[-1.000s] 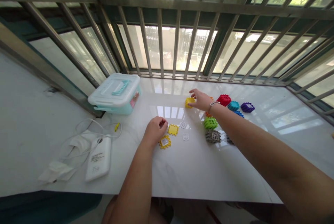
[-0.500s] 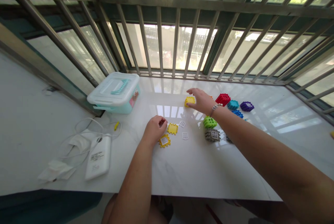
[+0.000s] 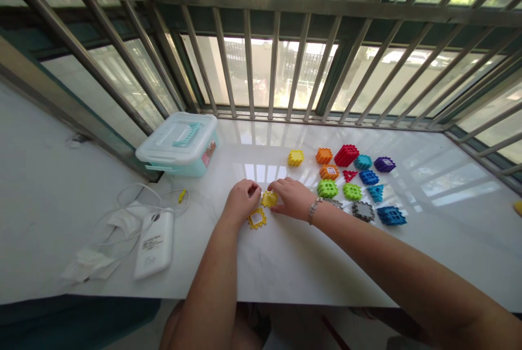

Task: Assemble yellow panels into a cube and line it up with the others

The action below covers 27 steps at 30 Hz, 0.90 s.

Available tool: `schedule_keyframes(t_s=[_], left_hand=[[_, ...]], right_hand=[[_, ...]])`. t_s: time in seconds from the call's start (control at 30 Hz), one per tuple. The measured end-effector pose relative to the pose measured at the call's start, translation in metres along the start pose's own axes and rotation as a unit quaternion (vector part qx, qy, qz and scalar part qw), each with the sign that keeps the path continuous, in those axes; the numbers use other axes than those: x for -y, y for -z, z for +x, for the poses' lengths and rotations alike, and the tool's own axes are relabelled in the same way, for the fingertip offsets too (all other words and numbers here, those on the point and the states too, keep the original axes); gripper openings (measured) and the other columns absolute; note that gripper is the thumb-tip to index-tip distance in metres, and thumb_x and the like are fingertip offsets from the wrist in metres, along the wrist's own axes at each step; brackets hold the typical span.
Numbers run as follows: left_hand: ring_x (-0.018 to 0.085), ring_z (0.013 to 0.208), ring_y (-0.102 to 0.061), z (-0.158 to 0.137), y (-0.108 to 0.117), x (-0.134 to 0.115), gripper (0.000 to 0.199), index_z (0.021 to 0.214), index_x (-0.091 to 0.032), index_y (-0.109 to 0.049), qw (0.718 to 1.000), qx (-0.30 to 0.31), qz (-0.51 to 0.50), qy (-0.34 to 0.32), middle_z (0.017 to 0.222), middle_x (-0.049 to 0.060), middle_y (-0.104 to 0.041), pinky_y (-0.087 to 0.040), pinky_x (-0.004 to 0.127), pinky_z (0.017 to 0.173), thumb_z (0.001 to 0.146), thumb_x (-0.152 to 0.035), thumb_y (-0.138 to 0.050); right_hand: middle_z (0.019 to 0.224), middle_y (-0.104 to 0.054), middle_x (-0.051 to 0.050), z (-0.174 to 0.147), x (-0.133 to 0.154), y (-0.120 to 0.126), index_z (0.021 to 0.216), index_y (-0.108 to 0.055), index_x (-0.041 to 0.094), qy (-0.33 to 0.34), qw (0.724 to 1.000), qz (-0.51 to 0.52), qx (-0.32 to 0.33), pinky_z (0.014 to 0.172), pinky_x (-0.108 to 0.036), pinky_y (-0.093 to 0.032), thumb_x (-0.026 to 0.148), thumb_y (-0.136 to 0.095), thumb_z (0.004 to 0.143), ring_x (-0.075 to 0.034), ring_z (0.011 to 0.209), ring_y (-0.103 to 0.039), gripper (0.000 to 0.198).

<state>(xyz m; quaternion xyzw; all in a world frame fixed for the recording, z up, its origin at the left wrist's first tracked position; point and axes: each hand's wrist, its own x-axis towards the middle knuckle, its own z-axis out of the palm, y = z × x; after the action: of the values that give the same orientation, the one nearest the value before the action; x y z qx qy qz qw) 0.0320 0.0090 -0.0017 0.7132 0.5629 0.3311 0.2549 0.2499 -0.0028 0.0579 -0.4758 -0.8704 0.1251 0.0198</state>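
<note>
My left hand (image 3: 243, 200) rests on the white table with its fingers curled in. Whatever may lie inside it is hidden. Beside its fingertips is a flat yellow notched building tile (image 3: 268, 199). Around that tile's right side, the thumb and forefinger of my right hand (image 3: 294, 198) are spread apart; a firm grip on it does not show. Just below my left hand lies a second yellow tile with a white window insert (image 3: 256, 218). Farther back stands a stack of yellow tiles (image 3: 296, 157). The loose white window pieces are now covered by my right hand.
Orange (image 3: 324, 155), red (image 3: 346, 155), green (image 3: 327, 188), blue (image 3: 369, 177), purple (image 3: 384, 164) and grey (image 3: 362, 210) tiles stand to the right. A lidded storage box (image 3: 179, 143) is back left, with a white power bank (image 3: 154, 244) and cables before it.
My right hand has moved from the yellow stack toward me and leftward, to the flat yellow tile. It now covers the loose white window pieces. My left hand has stayed put.
</note>
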Motion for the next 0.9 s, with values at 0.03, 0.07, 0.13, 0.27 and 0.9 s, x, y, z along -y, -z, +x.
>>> schedule_keyframes(t_s=[0.03,0.07,0.13,0.27,0.9], left_hand=[[0.022,0.087,-0.069,0.0,0.0,0.0,0.013,0.087,-0.023,-0.071,1.0,-0.001,0.001,-0.001,0.092,0.004,-0.073,-0.053,0.035,0.085,0.095,-0.03,-0.064],[0.022,0.087,-0.069,0.0,0.0,0.0,0.013,0.087,-0.023,-0.071,1.0,-0.001,0.001,-0.002,0.092,0.004,-0.073,-0.053,0.035,0.085,0.095,-0.03,-0.064],[0.022,0.087,-0.069,0.0,0.0,0.0,0.013,0.087,-0.023,-0.071,1.0,-0.001,0.003,-0.004,0.091,0.004,-0.073,-0.053,0.036,0.085,0.095,-0.029,-0.064],[0.022,0.087,-0.068,0.0,-0.001,0.0,0.012,0.087,-0.023,-0.07,1.0,-0.004,0.005,-0.005,0.091,0.004,-0.072,-0.053,0.036,0.085,0.095,-0.029,-0.064],[0.022,0.087,-0.068,0.001,-0.001,0.002,0.014,0.087,-0.024,-0.07,1.0,0.003,0.003,0.002,0.092,0.004,-0.072,-0.053,0.036,0.086,0.096,-0.03,-0.063]], right_hand=[[0.127,-0.073,-0.012,0.0,0.003,-0.003,0.134,-0.068,0.02,-0.006,1.0,-0.007,0.003,0.103,-0.044,-0.053,0.039,-0.09,0.089,-0.034,0.12,-0.066,0.053],[0.126,-0.073,-0.012,0.0,0.005,-0.006,0.132,-0.068,0.02,-0.009,1.0,-0.008,0.003,0.102,-0.043,-0.053,0.039,-0.09,0.089,-0.033,0.119,-0.067,0.051],[0.126,-0.073,-0.011,0.001,0.007,-0.009,0.13,-0.068,0.02,-0.011,1.0,-0.003,-0.001,0.102,-0.041,-0.052,0.036,-0.088,0.091,-0.031,0.119,-0.067,0.047],[0.123,-0.073,-0.011,0.003,0.007,-0.009,0.128,-0.068,0.02,0.01,1.0,-0.008,0.003,0.102,-0.04,-0.052,0.031,-0.087,0.09,-0.031,0.119,-0.066,0.044],[0.134,-0.07,-0.013,0.015,-0.117,0.071,0.133,-0.059,0.024,-0.045,0.992,-0.028,-0.112,0.107,-0.05,-0.055,0.028,-0.078,0.086,-0.035,0.125,-0.065,0.051]])
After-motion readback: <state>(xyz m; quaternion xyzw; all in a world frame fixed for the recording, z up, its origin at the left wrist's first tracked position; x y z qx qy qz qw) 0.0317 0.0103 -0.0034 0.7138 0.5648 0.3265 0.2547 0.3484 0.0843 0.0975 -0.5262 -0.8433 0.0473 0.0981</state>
